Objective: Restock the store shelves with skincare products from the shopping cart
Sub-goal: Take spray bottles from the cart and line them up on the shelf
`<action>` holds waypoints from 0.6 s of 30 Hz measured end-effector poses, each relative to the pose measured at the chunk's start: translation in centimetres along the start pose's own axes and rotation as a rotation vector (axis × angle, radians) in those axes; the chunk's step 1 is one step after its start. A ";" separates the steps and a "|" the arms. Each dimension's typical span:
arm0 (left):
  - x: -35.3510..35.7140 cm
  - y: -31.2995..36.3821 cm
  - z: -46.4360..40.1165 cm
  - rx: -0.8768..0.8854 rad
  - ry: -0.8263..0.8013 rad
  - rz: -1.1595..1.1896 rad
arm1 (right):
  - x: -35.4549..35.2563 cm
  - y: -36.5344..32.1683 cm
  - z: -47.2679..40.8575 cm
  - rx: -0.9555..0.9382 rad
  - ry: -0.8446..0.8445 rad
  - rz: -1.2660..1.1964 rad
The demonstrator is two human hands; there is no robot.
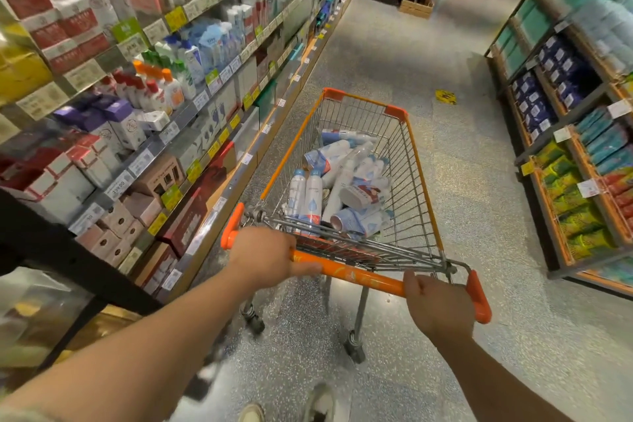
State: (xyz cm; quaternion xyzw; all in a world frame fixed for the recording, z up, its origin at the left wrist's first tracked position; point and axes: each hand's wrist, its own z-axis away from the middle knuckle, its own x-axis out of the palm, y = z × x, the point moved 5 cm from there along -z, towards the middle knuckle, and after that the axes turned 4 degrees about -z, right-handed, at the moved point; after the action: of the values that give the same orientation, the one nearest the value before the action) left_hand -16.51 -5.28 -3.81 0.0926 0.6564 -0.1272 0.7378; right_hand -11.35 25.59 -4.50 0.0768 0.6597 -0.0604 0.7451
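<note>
Skincare bottles [337, 178], white and blue plastic, lie ahead of our left hand [262, 255] and right hand [436, 307], both clenched on the orange cart handle [359, 276]; we should steer close beside the left shelves [164, 134].

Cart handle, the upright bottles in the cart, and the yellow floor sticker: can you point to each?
Cart handle [363, 276], head view, bare middle of the orange bar.
Upright bottles [312, 197], head view, body of the right bottle.
Floor sticker [445, 97], head view, its centre.
</note>
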 end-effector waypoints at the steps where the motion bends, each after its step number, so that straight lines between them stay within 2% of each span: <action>1: 0.0 -0.4 -0.4 -0.004 0.002 -0.006 | -0.1 -0.5 -0.4 -0.019 0.013 0.020; 9: -0.8 -3.5 -4.0 -0.123 0.092 0.036 | -0.4 -3.0 -4.6 -0.082 0.067 0.072; 18: -1.6 -5.9 -9.3 -0.212 0.073 0.035 | -1.4 -4.0 -11.0 -0.143 0.079 -0.057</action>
State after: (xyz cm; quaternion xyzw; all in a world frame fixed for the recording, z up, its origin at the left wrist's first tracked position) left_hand -27.31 -7.91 -3.21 0.0300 0.6909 -0.0406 0.7212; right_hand -23.04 23.77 -4.57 0.0070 0.6931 -0.0314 0.7201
